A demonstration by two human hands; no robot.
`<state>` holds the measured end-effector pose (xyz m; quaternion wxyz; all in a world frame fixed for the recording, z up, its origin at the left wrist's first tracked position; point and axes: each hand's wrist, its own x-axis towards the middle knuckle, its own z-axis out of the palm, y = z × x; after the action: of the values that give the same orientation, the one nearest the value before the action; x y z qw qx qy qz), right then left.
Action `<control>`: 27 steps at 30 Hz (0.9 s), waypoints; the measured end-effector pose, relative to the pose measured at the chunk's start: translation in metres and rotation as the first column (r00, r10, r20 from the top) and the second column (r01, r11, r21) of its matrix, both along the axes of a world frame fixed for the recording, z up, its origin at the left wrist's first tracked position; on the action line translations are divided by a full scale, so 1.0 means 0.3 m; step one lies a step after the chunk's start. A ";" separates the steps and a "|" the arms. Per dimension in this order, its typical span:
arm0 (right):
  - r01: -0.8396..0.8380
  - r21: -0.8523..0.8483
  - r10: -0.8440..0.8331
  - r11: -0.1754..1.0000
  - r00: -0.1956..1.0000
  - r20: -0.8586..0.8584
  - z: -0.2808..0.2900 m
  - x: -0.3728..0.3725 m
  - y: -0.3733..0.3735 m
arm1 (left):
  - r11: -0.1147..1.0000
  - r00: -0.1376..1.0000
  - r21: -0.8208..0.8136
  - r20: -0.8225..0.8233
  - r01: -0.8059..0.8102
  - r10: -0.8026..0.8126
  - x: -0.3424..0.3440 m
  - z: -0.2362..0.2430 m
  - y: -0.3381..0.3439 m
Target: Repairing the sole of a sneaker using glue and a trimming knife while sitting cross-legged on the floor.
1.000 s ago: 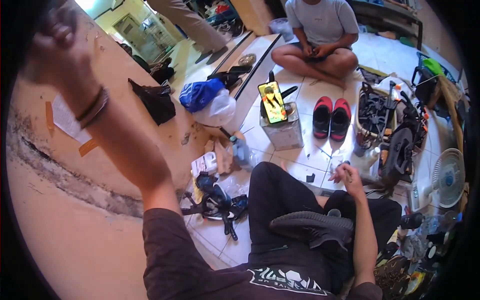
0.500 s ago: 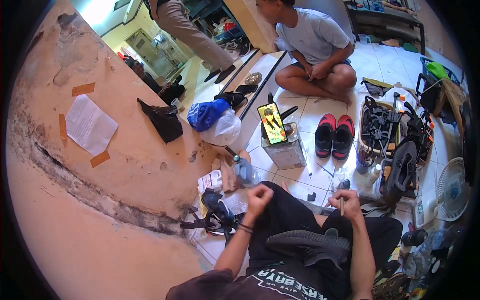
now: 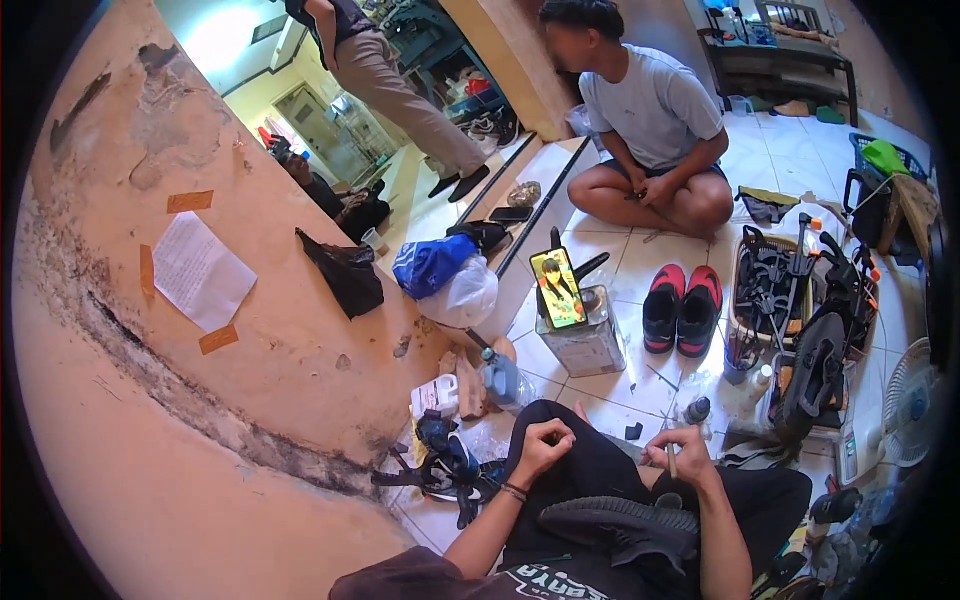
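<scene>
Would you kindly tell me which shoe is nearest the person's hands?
The dark grey shoe lying on the lap; the red-and-black shoes stand farther off, on the tiled floor.

The floor of white square tiles (image 3: 802, 160) carries red-and-black shoes (image 3: 698, 312) (they stand side by side), a greyish boxy metal can (image 3: 585, 350) and a blue-grey plastic jug (image 3: 508, 387).
</scene>
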<state>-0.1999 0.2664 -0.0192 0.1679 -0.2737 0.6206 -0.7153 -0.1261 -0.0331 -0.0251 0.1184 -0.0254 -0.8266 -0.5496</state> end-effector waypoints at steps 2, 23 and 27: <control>0.011 0.065 -0.006 0.998 0.997 -0.080 0.028 0.001 0.004 | 1.000 0.999 0.004 0.033 0.005 -0.005 0.004 0.013 0.002; -0.060 -0.039 0.051 0.997 0.979 -0.198 -0.010 -0.002 0.010 | 0.999 0.994 -0.052 0.112 0.018 -0.012 -0.009 0.013 0.017; -0.090 0.016 0.091 0.996 0.982 -0.166 0.005 0.001 0.005 | 0.999 0.988 -0.039 0.153 -0.013 0.018 -0.028 0.042 0.040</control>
<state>-0.1997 0.2680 -0.0176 0.1491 -0.3597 0.6224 -0.6790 -0.1344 -0.0210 -0.0125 0.0583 0.0211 -0.8437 -0.5332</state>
